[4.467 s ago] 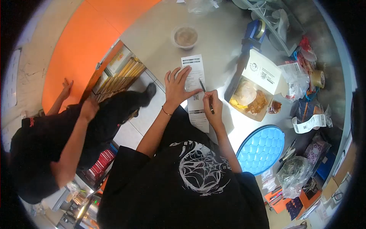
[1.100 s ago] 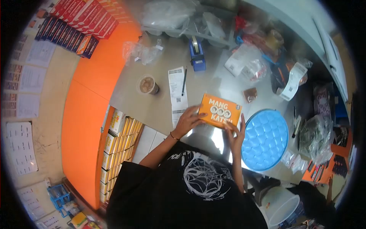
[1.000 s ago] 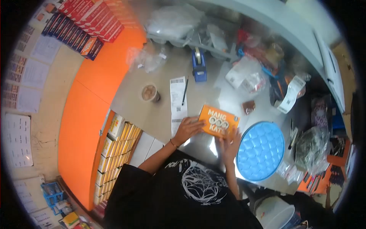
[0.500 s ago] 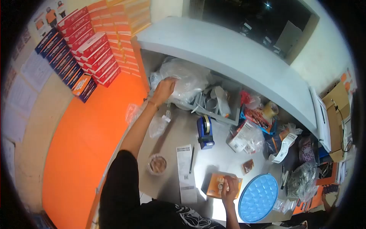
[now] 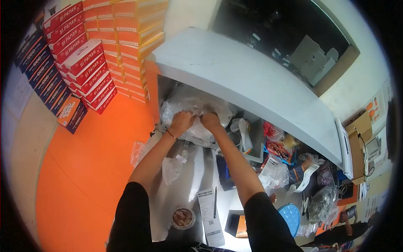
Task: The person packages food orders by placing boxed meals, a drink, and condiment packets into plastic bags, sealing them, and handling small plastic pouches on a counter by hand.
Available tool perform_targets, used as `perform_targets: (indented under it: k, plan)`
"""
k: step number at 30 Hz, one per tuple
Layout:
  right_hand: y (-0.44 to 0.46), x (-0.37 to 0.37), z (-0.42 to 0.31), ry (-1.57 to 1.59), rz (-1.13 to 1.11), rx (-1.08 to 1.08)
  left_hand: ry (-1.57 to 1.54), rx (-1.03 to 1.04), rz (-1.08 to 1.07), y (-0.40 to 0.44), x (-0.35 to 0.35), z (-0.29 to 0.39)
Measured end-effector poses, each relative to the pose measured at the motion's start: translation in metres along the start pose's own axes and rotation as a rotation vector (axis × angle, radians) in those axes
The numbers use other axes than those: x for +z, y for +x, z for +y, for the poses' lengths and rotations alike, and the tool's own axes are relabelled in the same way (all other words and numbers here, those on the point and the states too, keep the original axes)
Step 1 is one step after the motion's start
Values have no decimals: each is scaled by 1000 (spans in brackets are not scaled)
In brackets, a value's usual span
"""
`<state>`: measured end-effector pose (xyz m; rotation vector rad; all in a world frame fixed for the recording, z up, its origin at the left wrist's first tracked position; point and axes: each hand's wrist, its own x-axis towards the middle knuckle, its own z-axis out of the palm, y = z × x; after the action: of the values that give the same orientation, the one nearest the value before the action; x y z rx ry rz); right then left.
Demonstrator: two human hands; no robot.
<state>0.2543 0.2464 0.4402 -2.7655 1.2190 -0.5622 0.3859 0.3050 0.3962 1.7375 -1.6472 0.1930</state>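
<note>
Both of my hands are in the shelf opening, close together on a heap of clear plastic bags (image 5: 174, 107). My left hand (image 5: 181, 122) has its fingers curled closed on the plastic. Beside it, my right hand (image 5: 210, 120) pinches the same plastic from the other side. Whether they grip one bag or more is hard to tell. On the metal table below lie a round clear tub with brown food (image 5: 183, 218), a printed paper slip (image 5: 208, 210) and a pen (image 5: 215, 203). My right arm partly hides a blue tape dispenser (image 5: 223, 170) and an orange box (image 5: 242, 229).
A grey bin (image 5: 254, 153) with cups stands right of the bags. Further right are packaged goods (image 5: 275, 174) and a round blue quilted lid or seat (image 5: 290, 218). Stacked red boxes (image 5: 84, 63) rise at left. Another person's arm (image 5: 347, 224) shows at lower right.
My right hand has left the orange box and reached up to the plastic bags beside my left hand. The view has shifted, and the left hand stays at the bags.
</note>
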Motion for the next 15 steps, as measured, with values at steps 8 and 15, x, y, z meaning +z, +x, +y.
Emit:
perform_targets:
  k: [8, 15]
  plan:
    - [3, 29, 27, -417, -59, -6, -186, 283, 108, -18, -7, 9]
    - [-59, -15, -27, -103, 211, -297, -3, 253, -70, -20, 29, 27]
